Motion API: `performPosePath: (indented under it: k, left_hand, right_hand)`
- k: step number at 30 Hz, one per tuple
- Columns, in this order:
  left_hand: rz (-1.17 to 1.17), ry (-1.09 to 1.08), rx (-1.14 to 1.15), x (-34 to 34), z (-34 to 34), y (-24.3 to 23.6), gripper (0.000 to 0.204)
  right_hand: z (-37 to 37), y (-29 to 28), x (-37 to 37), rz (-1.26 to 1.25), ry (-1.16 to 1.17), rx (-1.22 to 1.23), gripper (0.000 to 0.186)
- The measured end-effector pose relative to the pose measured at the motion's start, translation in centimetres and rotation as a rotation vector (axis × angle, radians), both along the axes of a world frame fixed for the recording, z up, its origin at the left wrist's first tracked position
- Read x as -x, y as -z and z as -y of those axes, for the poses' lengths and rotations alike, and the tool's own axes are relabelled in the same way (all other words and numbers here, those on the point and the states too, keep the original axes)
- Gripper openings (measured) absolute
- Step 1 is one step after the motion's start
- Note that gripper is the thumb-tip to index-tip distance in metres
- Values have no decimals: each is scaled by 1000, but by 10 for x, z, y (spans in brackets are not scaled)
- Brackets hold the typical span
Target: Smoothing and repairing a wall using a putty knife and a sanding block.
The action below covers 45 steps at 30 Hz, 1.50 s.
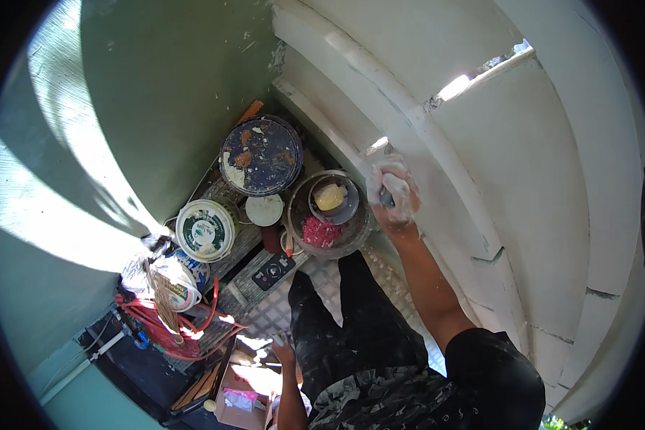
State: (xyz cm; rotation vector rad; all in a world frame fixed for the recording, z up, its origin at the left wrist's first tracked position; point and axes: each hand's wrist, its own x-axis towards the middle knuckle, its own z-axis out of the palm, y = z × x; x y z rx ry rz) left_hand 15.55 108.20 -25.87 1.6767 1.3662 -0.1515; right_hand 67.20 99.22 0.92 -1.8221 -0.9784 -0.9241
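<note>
My right hand (395,192) is coated in white paste and raised close to the white panelled surface (451,193). Its fingers are closed around something, of which only a small dark grey part shows. Just left of it stands a round grey tub (294,215) with a smaller bowl (345,212) inside. A yellowish lump (330,197) lies in that bowl, and a crumpled pink-red cloth or netting (321,232) sits below it. My left hand (284,351) hangs low beside a cardboard box (229,414), fingers loosely stretched and whitish at the tips, apparently holding nothing.
A stained dark bucket lid (269,161), a white-lidded tub (206,231) and a pale round lid (264,210) crowd a wooden plank (247,294). A black panel (274,271) lies there too. Red tubing (150,315) coils lower left. Green wall (158,107) rises behind.
</note>
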Motion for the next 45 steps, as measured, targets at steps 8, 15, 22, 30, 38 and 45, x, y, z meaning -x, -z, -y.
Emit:
performPosePath:
  k: [8, 15, 22, 30, 38, 45]
  left_hand:
    - [105, -2, 10, -2, -9, -9, 30]
    - [98, -15, 75, 0, -28, -20, 27]
    - [155, 18, 71, 47, -66, 44, 25]
    - [516, -397, 203, -43, -92, 18, 22]
    - [507, -41, 218, -127, -102, -22, 14]
    - [476, -57, 168, -95, -94, -20, 13]
  right_hand:
    - [2, 27, 35, -297, 38, 87, 25]
    - [-10, 51, 7, -327, 315, 167, 23]
    - [-5, 5, 23, 66, -72, 26, 22]
    - [17, 14, 149, -417, -65, 108, 13]
    - [130, 76, 229, -1366, 346, -936, 8]
    - [148, 104, 229, -1271, 813, -745, 22]
